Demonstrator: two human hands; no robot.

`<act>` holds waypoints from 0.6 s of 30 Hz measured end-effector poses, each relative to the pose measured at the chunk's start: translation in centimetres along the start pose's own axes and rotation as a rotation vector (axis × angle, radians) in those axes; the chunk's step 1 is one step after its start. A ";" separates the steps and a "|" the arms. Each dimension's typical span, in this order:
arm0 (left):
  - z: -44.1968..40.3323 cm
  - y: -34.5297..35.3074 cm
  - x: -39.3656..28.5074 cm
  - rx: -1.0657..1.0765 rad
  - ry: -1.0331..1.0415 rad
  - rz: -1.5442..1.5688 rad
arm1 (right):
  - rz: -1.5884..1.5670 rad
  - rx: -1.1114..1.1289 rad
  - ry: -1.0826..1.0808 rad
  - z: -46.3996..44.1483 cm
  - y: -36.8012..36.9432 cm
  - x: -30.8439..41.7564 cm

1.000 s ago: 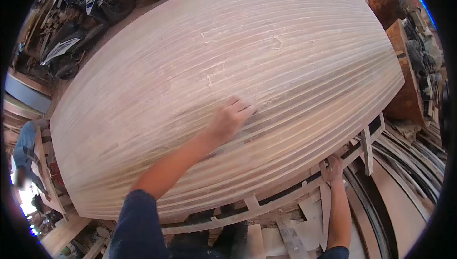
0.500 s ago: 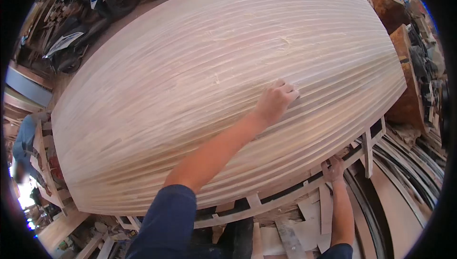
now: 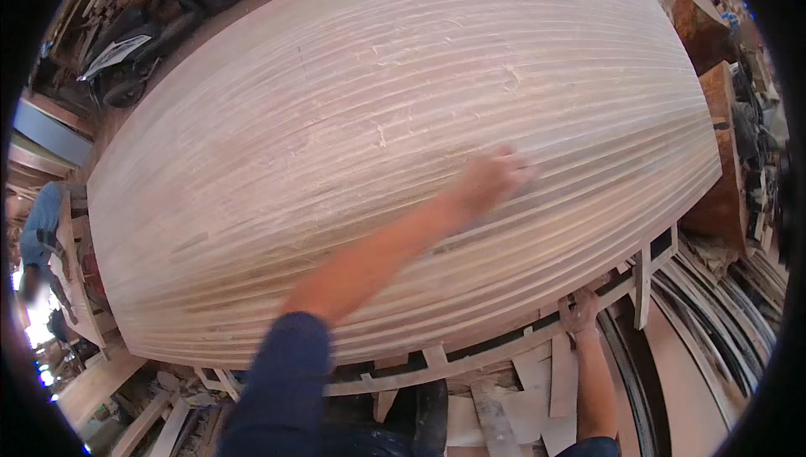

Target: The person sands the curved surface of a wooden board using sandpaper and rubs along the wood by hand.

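Observation:
A large, upturned wooden boat hull (image 3: 361, 180) made of narrow strips fills the view, with pale dust and shavings on it. My left hand (image 3: 491, 181) is closed like a fist against its lower right side, smeared by motion. Whatever lies under those fingers is hidden. Lower right, my right hand (image 3: 579, 312) grips the wooden rail (image 3: 504, 348) that runs along the hull's near edge; its fingertips are partly hidden by the hull.
Wood offcuts (image 3: 495, 415) lie below the rail. Long curved strips (image 3: 701, 331) are stacked at right, near a brown wooden piece (image 3: 726, 154). Motorcycles (image 3: 126, 54) stand at upper left. Another person in a blue garment (image 3: 42, 226) is at the far left.
The view has shifted slightly. My left hand stays near the same patch of hull but is now blurred by movement. My right hand keeps its place at the rail.

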State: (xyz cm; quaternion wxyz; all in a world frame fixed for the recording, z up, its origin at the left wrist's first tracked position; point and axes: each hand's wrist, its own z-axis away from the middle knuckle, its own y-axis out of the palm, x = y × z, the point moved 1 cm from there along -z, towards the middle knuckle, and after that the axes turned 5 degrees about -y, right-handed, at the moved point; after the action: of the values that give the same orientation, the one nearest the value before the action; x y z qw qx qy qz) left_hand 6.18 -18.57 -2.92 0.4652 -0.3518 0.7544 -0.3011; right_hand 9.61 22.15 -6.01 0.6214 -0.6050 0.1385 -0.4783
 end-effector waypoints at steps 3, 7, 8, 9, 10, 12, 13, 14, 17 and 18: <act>-5.9 2.1 -2.2 0.065 -0.016 -0.023 | 0.107 -0.043 -0.023 0.2 1.0 -1.2; 2.8 -1.8 0.0 -0.041 -0.111 0.130 | 0.088 -0.020 0.034 0.6 1.7 -1.8; 6.6 -3.6 1.3 -0.042 -0.135 0.135 | 0.176 -0.046 0.000 0.7 1.9 -2.0; 9.8 -6.6 1.4 0.020 -0.216 0.153 | 0.179 -0.051 0.004 0.6 1.6 -1.8; 12.9 -8.7 2.1 0.015 -0.223 0.146 | 0.119 -0.042 -0.004 0.3 0.8 -0.6; 13.1 -9.2 2.7 0.016 -0.220 0.147 | 0.059 -0.037 0.003 -0.6 0.2 -0.2; 11.6 -8.9 2.1 0.014 -0.228 0.156 | 0.046 -0.029 -0.013 -0.4 0.2 -0.3; 10.5 -8.7 1.7 0.008 -0.228 0.158 | 0.033 -0.030 -0.031 -0.3 0.3 0.0; 9.1 -7.9 1.3 -0.041 -0.184 0.198 | 0.095 -0.067 -0.064 -0.2 0.3 0.1; 9.6 -7.8 1.6 -0.045 -0.190 0.198 | 0.097 -0.063 -0.069 -0.6 0.0 -0.3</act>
State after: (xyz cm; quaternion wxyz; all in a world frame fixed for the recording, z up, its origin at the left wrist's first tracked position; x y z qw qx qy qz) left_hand 16.41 -25.55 -1.27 0.5538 -0.3129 0.7446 -0.2024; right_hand 8.97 22.02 -6.24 0.6288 -0.6332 0.1611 -0.4216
